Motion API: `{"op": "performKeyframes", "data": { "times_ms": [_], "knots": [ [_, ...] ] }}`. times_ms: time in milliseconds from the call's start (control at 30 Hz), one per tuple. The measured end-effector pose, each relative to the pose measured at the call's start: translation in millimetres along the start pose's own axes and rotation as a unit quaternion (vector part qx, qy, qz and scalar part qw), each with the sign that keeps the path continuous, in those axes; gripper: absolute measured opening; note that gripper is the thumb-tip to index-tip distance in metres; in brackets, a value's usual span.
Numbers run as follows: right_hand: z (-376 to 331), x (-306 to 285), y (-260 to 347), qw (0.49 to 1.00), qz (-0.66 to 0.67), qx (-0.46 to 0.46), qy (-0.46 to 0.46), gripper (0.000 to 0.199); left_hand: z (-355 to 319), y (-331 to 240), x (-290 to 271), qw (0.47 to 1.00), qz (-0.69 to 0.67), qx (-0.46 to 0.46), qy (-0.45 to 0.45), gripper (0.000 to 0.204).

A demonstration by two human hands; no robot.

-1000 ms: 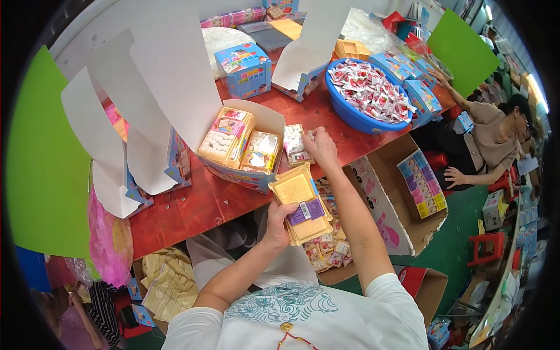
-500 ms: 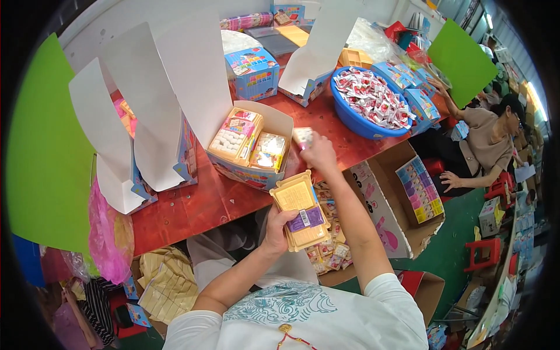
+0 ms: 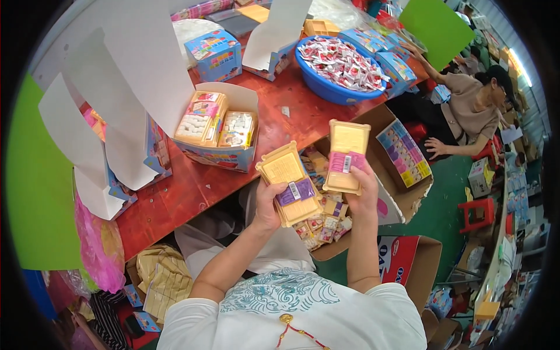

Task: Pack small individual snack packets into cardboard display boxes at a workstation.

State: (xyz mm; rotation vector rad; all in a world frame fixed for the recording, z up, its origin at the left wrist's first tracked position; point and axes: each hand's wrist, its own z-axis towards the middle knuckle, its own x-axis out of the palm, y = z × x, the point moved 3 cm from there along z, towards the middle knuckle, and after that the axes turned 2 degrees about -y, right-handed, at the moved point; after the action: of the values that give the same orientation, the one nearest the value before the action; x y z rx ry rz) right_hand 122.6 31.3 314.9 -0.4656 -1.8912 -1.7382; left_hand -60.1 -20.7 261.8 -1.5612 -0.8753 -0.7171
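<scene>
In front of my body, my left hand [image 3: 269, 204] is closed on a yellow plastic tray pack [image 3: 287, 166] with a purple label band and barcode. It looks like more than one layer, though I cannot tell how many. To its right, my right hand [image 3: 364, 191] grips a similar tray pack [image 3: 349, 139] with a pink band. Both packs show their backs and are held apart above an open carton [image 3: 328, 253] of several loose packs. On the table beyond my left hand, an open blue display box [image 3: 219, 157] contains packs with white pieces showing.
On the red table [image 3: 175, 201] stand a blue basin [image 3: 315, 81] of small wrapped sachets, a closed blue box [image 3: 214, 55] and tall white-flapped boxes [image 3: 131, 116] at the left. Another carton [image 3: 411, 195] is at the right. A person [image 3: 466, 105] sits farther right.
My right hand has come back from beside the display box toward my body, and its pack now shows its back. The view has shifted, so the table's things appear farther left and higher.
</scene>
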Motion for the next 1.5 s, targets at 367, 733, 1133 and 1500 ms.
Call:
{"op": "performKeyframes", "data": {
  "times_ms": [367,733,1133,1500],
  "knots": [
    [-44,5,-29,0.885,-0.460,-0.051,0.051,0.046,-2,19,2,0.995,0.060,0.072,-0.028,0.048],
    [-18,8,-47,0.978,-0.165,0.081,0.096,0.063,10,6,24,0.997,0.025,0.063,0.021,0.049],
    [123,8,-30,0.928,-0.298,-0.129,0.184,0.085,118,-35,53,0.940,0.276,0.148,0.136,0.081],
    [203,-16,-87,0.844,-0.390,-0.306,0.207,0.089,176,-3,14,0.948,0.293,0.119,-0.022,0.069]
  ]
}}
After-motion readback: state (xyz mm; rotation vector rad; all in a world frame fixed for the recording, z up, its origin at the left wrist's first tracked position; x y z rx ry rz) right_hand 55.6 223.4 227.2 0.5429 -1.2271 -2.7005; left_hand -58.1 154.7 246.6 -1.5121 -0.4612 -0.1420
